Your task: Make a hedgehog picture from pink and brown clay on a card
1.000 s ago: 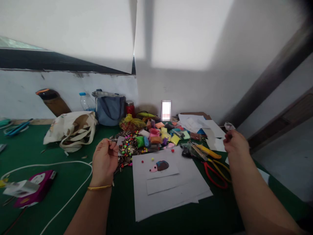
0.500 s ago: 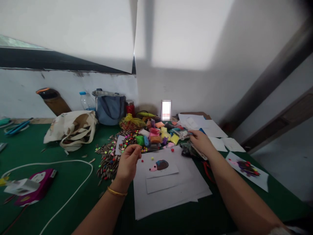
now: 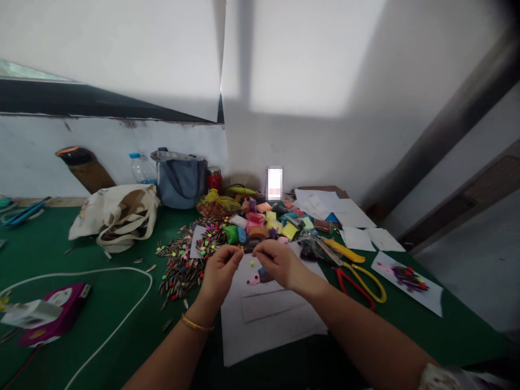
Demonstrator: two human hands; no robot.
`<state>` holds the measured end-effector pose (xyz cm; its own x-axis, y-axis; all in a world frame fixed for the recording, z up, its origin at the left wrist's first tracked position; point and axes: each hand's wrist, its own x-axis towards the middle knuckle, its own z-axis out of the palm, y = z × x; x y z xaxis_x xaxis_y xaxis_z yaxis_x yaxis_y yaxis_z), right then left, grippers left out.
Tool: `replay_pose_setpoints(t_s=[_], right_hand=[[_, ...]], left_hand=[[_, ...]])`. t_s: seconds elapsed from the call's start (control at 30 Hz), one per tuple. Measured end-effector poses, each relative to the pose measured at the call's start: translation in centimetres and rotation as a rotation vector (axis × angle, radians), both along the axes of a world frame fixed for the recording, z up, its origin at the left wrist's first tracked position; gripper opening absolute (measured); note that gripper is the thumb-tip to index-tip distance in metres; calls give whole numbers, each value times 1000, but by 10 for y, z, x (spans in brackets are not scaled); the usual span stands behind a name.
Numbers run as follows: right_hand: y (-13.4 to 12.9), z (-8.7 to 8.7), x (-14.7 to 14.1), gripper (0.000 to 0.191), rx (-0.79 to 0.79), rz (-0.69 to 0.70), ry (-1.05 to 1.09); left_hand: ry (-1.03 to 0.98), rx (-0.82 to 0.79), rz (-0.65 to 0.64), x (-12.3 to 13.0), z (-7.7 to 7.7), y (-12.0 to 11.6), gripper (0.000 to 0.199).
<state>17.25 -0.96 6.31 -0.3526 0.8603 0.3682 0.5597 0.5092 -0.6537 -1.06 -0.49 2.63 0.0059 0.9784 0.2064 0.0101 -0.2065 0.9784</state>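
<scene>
Left hand and right hand above one clay hedgehog

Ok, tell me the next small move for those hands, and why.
Probably lower the pinched fingertips onto the hedgehog figure on the white paper. The left hand and right hand meet just above it, which suggests work there, though anything they pinch is too small to make out.
</scene>
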Motion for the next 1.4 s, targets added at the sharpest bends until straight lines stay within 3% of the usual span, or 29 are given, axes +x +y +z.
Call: replay_pose_setpoints(t_s=[0.03, 0.13, 0.2, 0.33, 0.47, 0.57, 0.63, 0.67, 0.73, 0.8, 0.87, 1.0, 1.07, 1.2, 1.3, 1.4], right_hand=[[5, 1, 9, 16, 91, -63, -102], [26, 0, 46, 18, 130, -226, -166], [43, -6, 72, 21, 140, -436, -234], [71, -21, 118, 25, 112, -716, -397], [86, -25, 156, 32, -17, -856, -452], [90, -18, 171, 35, -64, -816, -456], [87, -12, 170, 30, -66, -686, -470], [84, -9, 167, 27, -43, -608, -479], [74, -2, 154, 28, 155, -453, -514], [64, 8, 139, 25, 329, -451, -505], [57, 19, 128, 25, 393, -448, -454], [53, 41, 122, 25, 248, -508, -363], [51, 46, 122, 33, 252, -444, -402], [42, 39, 111, 46, 390, -316, -440], [35, 25, 101, 27, 274, -373, -526], [31, 14, 96, 33, 148, -415, -592]], left_hand=[[1, -14, 23, 0, -1, 0, 21], [-62, -74, 39, 2, -5, 2, 24], [-125, -115, 19, 4, -7, 2, 25], [-278, -206, -12, 6, -8, 3, 27], [-440, -248, 4, 5, -3, 5, 29], [-506, -255, 38, 3, -1, 7, 31], [-524, -258, 37, 2, -1, 7, 32], [-528, -263, 20, 2, -2, 6, 32], [-533, -281, -46, 2, -3, 5, 35], [-545, -300, -114, 3, -4, 3, 36], [-563, -320, -149, 4, -4, 3, 36], [-583, -385, -157, 5, -3, 3, 36], [-579, -398, -156, 5, -2, 3, 33], [-536, -385, -204, 6, 1, -1, 24], [-489, -342, -228, 7, 1, -4, 24], [-470, -356, -217, 9, -1, -5, 25]])
